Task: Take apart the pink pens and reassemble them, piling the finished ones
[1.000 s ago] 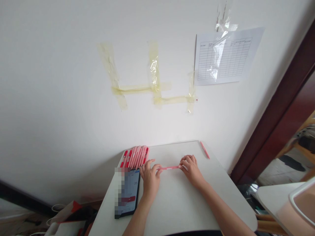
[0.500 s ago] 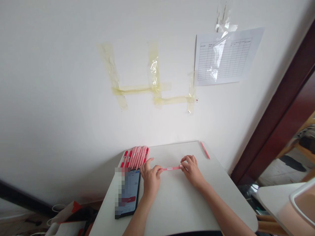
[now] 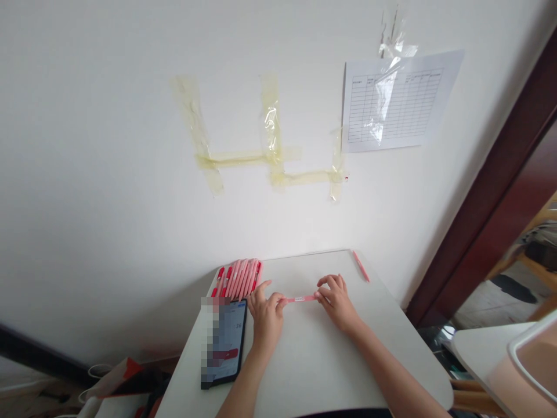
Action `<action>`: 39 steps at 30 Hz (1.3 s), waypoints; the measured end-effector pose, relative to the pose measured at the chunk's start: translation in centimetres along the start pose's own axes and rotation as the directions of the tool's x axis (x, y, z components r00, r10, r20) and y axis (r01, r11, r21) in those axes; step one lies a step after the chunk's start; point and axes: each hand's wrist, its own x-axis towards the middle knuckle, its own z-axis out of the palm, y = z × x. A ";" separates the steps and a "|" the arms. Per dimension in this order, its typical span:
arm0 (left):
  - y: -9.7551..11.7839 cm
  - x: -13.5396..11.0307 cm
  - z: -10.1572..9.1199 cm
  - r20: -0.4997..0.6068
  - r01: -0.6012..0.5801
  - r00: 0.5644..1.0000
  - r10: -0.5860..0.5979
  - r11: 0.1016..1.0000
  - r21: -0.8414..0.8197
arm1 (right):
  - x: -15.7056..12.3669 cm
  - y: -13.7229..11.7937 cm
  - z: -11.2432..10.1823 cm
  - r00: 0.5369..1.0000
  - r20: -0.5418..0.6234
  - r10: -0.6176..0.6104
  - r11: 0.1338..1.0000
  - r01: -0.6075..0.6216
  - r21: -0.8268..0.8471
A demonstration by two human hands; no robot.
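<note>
Both hands hold one pink pen (image 3: 300,298) level over the white table (image 3: 313,360). My left hand (image 3: 266,315) pinches its left end with curled fingers. My right hand (image 3: 336,299) pinches its right end. A row of several pink pens with red caps (image 3: 240,277) lies at the table's far left, just beyond my left hand. A single pink pen (image 3: 361,266) lies at the far right corner.
A phone (image 3: 225,342) with a lit screen lies at the table's left edge, beside my left wrist. The wall behind carries yellowed tape strips (image 3: 272,154) and a taped printed sheet (image 3: 394,104). A dark door frame (image 3: 483,197) stands to the right.
The hands and the pen between them have barely moved; the view has shifted slightly.
</note>
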 end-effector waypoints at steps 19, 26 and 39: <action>-0.7 -0.5 0.9 -0.021 -0.017 1.000 0.016 1.000 -0.022 | 0.0 -0.2 0.0 1.000 -0.003 0.007 0.999 -0.007 -0.035; -0.8 -0.2 0.7 -0.022 -0.028 0.999 0.028 1.000 -0.003 | 0.0 -0.3 0.1 0.999 0.048 0.010 1.000 -0.009 -0.012; 0.2 0.5 0.4 0.004 -0.060 0.998 0.060 0.998 0.001 | 0.3 0.1 -0.1 0.997 0.049 0.060 0.998 -0.061 0.025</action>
